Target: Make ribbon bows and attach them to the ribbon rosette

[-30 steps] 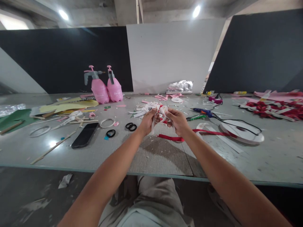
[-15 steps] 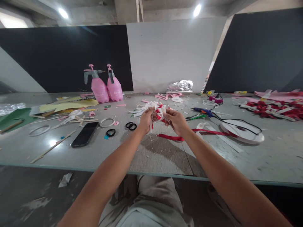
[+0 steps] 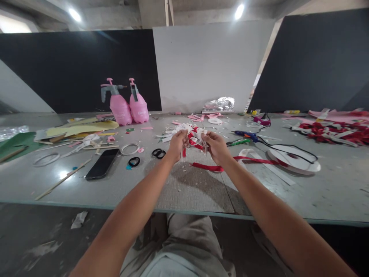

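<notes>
Pinched fingers of my left hand (image 3: 178,146) and my right hand (image 3: 215,146) grip a thin white ribbon (image 3: 192,144) above the middle of the table, and it spans the short gap between them. Fingers partly cover it, and its exact shape is too small to tell. Right behind the hands lies a heap of cut white and red ribbon pieces (image 3: 184,128). A loose red ribbon (image 3: 206,167) passes under my right forearm toward a white ribbon spool (image 3: 302,163) on the right.
Left of the hands are black rings (image 3: 159,153), a white ring (image 3: 129,149) and a phone (image 3: 103,164). Two pink spray bottles (image 3: 121,109) stand behind. To the right lie a blue glue gun (image 3: 249,135) with its cord, green-handled scissors (image 3: 240,142) and a red-white ribbon pile (image 3: 331,132).
My hands have drawn slightly apart, with the white ribbon stretched across a wider gap. The view has shifted a little; the things on the table stay put.
</notes>
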### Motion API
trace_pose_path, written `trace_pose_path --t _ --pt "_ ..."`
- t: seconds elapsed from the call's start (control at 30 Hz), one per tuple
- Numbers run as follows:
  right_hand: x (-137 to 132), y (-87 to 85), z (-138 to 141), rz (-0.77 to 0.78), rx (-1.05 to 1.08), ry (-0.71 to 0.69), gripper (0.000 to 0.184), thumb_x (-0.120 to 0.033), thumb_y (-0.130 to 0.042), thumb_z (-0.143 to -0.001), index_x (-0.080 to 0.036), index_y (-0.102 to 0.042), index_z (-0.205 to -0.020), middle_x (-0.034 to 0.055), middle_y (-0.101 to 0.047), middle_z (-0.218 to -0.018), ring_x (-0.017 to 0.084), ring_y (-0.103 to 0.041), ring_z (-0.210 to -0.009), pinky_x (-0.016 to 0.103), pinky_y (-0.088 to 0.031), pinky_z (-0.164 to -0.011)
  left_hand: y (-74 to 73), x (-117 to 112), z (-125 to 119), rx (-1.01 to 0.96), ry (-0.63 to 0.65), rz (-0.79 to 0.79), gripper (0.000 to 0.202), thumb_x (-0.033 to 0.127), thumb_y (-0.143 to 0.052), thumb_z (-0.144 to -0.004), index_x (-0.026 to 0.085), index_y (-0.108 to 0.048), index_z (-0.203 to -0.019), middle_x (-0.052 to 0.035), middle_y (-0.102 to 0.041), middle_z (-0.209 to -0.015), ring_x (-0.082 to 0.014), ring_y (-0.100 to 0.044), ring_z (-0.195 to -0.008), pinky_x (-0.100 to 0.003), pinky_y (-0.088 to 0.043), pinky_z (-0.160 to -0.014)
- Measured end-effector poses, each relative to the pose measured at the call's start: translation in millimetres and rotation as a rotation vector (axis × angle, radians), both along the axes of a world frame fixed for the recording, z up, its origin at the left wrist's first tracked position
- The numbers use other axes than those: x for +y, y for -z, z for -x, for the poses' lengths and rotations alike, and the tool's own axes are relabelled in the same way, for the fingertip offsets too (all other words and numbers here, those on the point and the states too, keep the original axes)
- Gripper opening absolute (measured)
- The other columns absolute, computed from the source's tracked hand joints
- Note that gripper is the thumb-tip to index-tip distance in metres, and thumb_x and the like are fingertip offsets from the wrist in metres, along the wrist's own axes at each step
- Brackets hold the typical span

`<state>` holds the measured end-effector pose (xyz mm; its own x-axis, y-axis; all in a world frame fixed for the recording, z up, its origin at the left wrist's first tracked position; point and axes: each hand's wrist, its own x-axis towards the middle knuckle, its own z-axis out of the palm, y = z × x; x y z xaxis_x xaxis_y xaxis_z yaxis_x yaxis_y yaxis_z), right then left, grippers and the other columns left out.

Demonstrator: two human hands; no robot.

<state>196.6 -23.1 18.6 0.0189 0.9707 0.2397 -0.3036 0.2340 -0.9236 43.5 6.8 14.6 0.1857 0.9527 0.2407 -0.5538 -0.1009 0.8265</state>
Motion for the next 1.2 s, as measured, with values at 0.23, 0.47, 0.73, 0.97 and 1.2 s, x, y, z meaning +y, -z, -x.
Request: trace_pose_path --t 0.23,0.47,0.73,0.97,1.2 --pt "-6.5 4.2 4.1 -0.424 -0.508 0.206 0.023 -0.044 -0.071 -0.075 -0.021 -0.068 -0.077 0.0032 -0.059 -0.081 0.015 -0.054 -0.073 0.024 -0.045 -0.060 1.5 -6.0 -0.6 0.466 -0.233 -0.284 0.016 0.028 -0.066 -0.077 0.016 -0.060 -0.069 0.0034 -0.048 -0.059 -0.0082 -0.039 -0.054 -0.020 -0.029 -0.053" --pt "-0.9 3.9 -1.9 -0.393 -0.522 0.212 0.021 -0.042 -0.072 -0.075 -0.021 -0.069 -0.078 0.0042 -0.063 -0.086 0.015 -0.057 -0.075 0.026 -0.045 -0.064 5.7 -10.1 -2.6 0.782 -0.264 -0.511 0.009 0.011 -0.057 -0.072 0.016 -0.065 -0.069 0.0022 -0.056 -0.061 -0.0116 -0.043 -0.060 -0.023 -0.027 -0.057" --pt "12.0 9.9 -3.8 -0.115 -0.180 0.244 0.032 -0.043 -0.074 -0.068 -0.020 -0.060 -0.084 -0.0045 -0.058 -0.065 0.009 -0.049 -0.054 0.020 -0.038 -0.049 -2.8 -16.2 -5.0 0.557 -0.242 -0.369 0.010 0.019 -0.073 -0.070 0.017 -0.069 -0.079 0.0004 -0.061 -0.072 -0.0107 -0.045 -0.063 -0.022 -0.034 -0.062" --pt "4.3 6.2 -0.4 0.135 -0.054 0.033 0.045 -0.045 -0.085 -0.052 -0.020 -0.053 -0.072 -0.0073 -0.052 -0.054 0.006 -0.042 -0.041 0.020 -0.038 -0.036 -9.0 -25.1 -5.9 0.446 -0.296 -0.396 0.011 0.014 -0.076 -0.068 0.020 -0.069 -0.074 -0.0011 -0.062 -0.078 -0.0116 -0.044 -0.066 -0.021 -0.037 -0.067" --pt "-2.3 -1.6 -1.1 0.153 -0.072 -0.051 0.036 -0.043 -0.085 -0.060 -0.016 -0.067 -0.074 -0.0045 -0.053 -0.055 0.006 -0.045 -0.040 0.022 -0.047 -0.038 -4.8 -18.7 -2.2 0.551 -0.289 -0.450 0.007 0.022 -0.072 -0.074 0.021 -0.068 -0.079 -0.0012 -0.061 -0.076 -0.0127 -0.047 -0.069 -0.020 -0.038 -0.064"
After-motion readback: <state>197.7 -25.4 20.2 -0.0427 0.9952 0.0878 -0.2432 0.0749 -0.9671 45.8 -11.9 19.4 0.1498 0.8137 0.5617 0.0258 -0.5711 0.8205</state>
